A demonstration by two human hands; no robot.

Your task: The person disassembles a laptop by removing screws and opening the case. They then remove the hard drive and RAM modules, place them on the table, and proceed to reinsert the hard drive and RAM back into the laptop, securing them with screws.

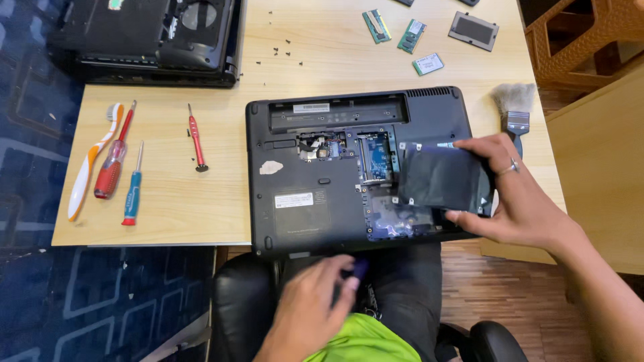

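- the right hand (520, 194) pinched a flat dark drive (439, 177) between thumb and fingers, holding it tilted just above the open bay of the upturned black laptop (315, 201).
- the left hand (312, 305) was curled near the laptop's front edge, touching a small dark purple object (360, 269); blur hid whether it gripped.
- screwdrivers (111, 167) lay well apart on the wooden table (168, 201).

Two white rectangular labels are sitting on the black laptop's (315, 201) underside: one (311, 108) in the battery bay, another (294, 200) lower left.
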